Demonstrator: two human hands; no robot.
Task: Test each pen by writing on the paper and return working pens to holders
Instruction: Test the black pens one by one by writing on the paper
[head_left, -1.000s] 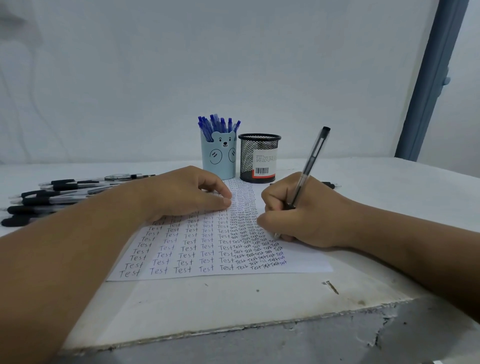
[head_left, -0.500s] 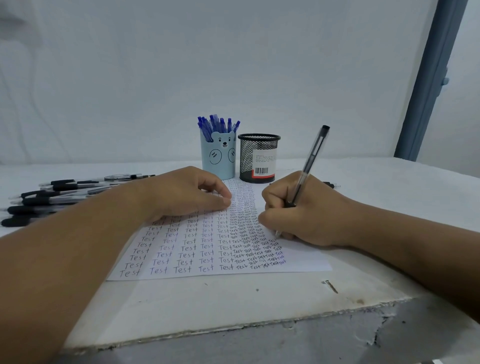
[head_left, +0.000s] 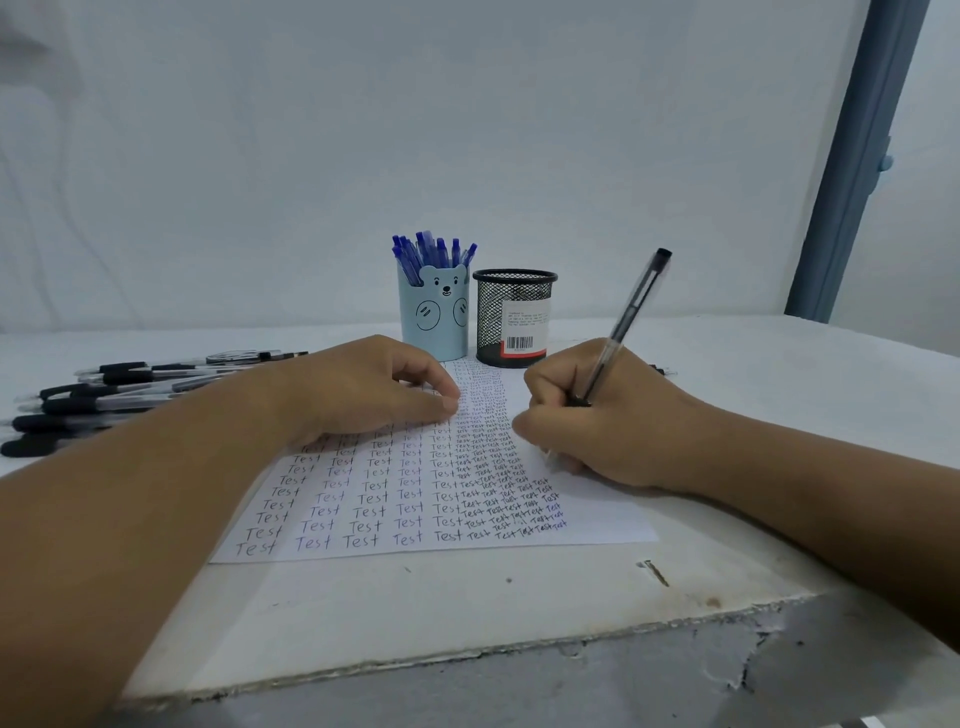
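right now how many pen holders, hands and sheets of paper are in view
pen holders: 2, the blue bear holder and the black mesh holder
hands: 2, the left hand and the right hand
sheets of paper: 1, the paper
total: 5

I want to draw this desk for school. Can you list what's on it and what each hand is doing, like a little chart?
right hand: grips pen, tip at paper
left hand: rests on paper
paper: rows of "Test"
bear cup: full of blue pens
mesh cup: beside bear cup, contents not visible
black pens: lying at left
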